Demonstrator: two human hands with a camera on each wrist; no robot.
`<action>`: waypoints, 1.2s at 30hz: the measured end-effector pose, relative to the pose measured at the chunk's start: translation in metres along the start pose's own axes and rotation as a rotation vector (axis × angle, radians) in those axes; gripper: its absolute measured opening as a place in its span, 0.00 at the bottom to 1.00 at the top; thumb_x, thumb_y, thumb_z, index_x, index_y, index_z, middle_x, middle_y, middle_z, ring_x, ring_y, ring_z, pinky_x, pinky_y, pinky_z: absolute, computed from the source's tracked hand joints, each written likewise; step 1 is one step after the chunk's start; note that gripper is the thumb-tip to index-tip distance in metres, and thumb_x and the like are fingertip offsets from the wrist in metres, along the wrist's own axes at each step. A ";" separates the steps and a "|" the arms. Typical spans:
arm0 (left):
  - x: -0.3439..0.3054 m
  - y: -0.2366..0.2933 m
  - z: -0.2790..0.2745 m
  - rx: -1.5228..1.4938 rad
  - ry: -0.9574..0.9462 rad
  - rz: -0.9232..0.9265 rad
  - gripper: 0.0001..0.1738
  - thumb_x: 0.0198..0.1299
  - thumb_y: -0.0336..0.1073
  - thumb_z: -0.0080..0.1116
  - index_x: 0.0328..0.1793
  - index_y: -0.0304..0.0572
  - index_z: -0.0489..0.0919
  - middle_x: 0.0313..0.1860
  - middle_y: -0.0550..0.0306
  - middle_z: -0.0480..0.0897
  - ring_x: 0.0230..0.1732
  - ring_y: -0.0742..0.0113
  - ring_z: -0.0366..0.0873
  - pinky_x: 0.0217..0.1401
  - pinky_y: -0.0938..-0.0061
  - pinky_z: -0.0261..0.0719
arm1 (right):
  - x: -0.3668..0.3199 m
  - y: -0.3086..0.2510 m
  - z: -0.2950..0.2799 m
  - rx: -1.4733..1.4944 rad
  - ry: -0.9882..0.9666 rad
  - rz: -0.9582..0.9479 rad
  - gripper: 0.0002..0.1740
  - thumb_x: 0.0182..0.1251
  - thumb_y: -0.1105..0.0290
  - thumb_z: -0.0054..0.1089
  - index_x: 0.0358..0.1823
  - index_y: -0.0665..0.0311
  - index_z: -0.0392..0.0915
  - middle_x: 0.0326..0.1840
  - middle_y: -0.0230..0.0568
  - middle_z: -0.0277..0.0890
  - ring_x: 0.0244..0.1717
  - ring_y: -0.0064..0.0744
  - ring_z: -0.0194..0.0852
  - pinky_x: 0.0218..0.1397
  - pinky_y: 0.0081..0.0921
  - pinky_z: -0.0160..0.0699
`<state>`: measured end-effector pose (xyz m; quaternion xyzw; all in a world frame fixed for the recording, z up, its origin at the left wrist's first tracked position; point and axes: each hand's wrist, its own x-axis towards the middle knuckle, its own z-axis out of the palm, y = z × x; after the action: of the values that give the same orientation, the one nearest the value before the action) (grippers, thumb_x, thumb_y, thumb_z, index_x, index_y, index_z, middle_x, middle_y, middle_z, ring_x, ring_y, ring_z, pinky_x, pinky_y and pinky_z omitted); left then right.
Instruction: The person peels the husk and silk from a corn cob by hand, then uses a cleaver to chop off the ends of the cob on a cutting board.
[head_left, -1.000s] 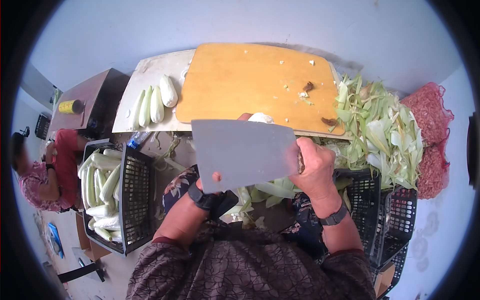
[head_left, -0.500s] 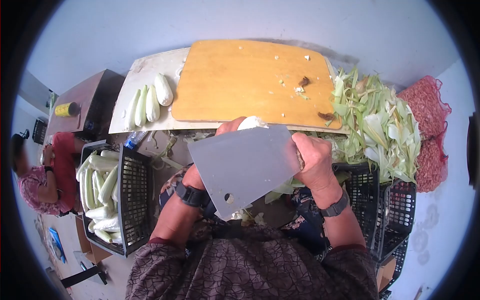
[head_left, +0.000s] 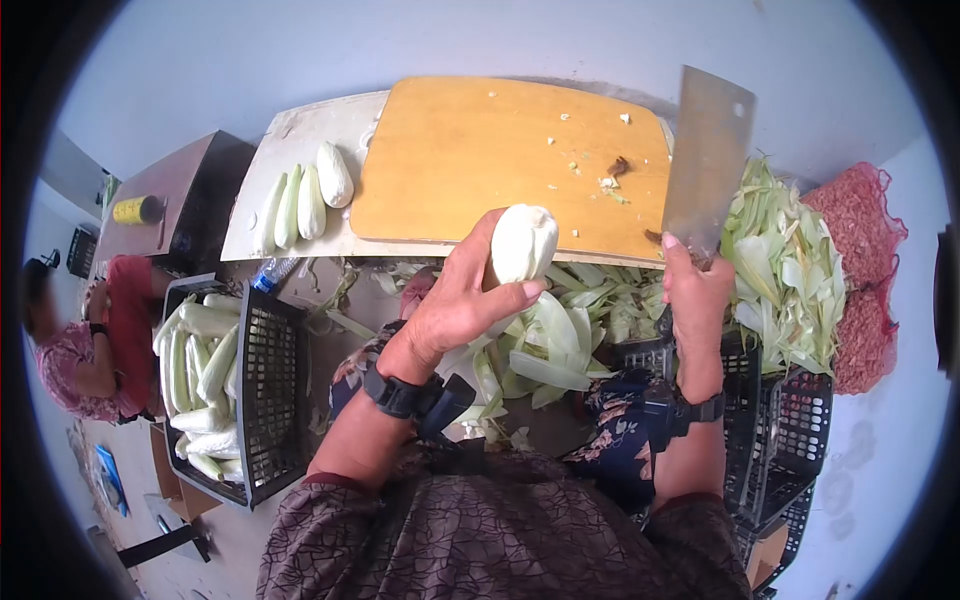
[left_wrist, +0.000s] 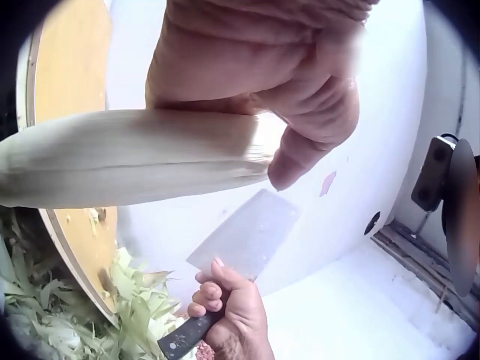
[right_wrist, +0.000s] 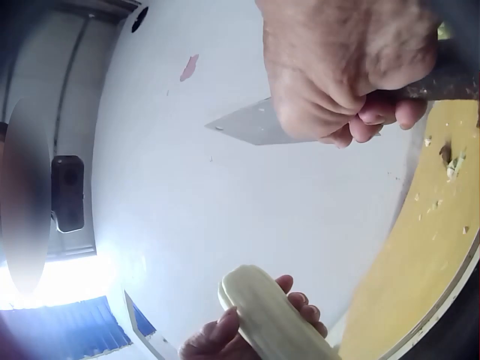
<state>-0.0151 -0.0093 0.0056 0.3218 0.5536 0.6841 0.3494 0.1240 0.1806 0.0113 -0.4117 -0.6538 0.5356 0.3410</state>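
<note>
My left hand (head_left: 455,300) grips an ear of corn (head_left: 525,243) in a pale, smooth inner husk, just off the front edge of the yellow board (head_left: 500,160). The whole length of the ear shows in the left wrist view, thumb at one end. My right hand (head_left: 695,295) holds a cleaver (head_left: 708,160) by its dark handle (left_wrist: 191,334), blade raised over the board's right side and apart from the corn. Several similar ears of corn (head_left: 311,200) lie side by side on the white surface left of the board.
A black crate (head_left: 275,390) full of ears stands at left. Stripped husks (head_left: 790,290) heap at right beside red mesh sacks (head_left: 865,280), with more black crates (head_left: 800,430) below. Scraps (head_left: 617,167) dot the board. Another person (head_left: 90,350) sits far left.
The cleaver has swung from across the front of my body, where its blade hid the left hand, up to the right. The left hand and its ear of corn now show.
</note>
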 end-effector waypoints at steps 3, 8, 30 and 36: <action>0.001 -0.008 0.005 -0.018 0.023 0.074 0.34 0.44 0.32 0.66 0.59 0.35 0.65 0.44 0.56 0.75 0.45 0.72 0.71 0.50 0.77 0.70 | -0.002 0.006 0.001 -0.231 -0.028 -0.307 0.10 0.55 0.70 0.60 0.27 0.70 0.73 0.13 0.32 0.67 0.13 0.20 0.61 0.18 0.21 0.60; -0.004 0.000 0.004 0.302 0.037 -0.023 0.29 0.45 0.31 0.64 0.56 0.36 0.69 0.45 0.55 0.76 0.46 0.71 0.72 0.52 0.75 0.71 | -0.031 0.007 0.013 -0.281 -0.109 -0.612 0.08 0.47 0.76 0.62 0.28 0.69 0.73 0.14 0.35 0.67 0.14 0.20 0.64 0.19 0.19 0.63; 0.008 -0.037 0.017 0.665 0.486 0.233 0.16 0.39 0.41 0.66 0.36 0.45 0.78 0.26 0.56 0.80 0.29 0.66 0.80 0.33 0.72 0.76 | -0.068 -0.009 0.026 -0.317 -0.313 -1.062 0.23 0.36 0.68 0.69 0.34 0.71 0.70 0.14 0.35 0.62 0.13 0.32 0.65 0.16 0.24 0.65; 0.010 -0.046 0.011 0.720 0.489 0.294 0.14 0.39 0.40 0.65 0.33 0.45 0.78 0.24 0.58 0.80 0.27 0.66 0.79 0.30 0.72 0.76 | -0.070 -0.011 0.023 -0.305 -0.335 -1.056 0.21 0.38 0.69 0.68 0.33 0.70 0.70 0.14 0.35 0.61 0.13 0.32 0.64 0.16 0.24 0.64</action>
<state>-0.0062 0.0113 -0.0367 0.3268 0.7706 0.5465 -0.0264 0.1320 0.1068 0.0169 0.0167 -0.8856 0.2501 0.3910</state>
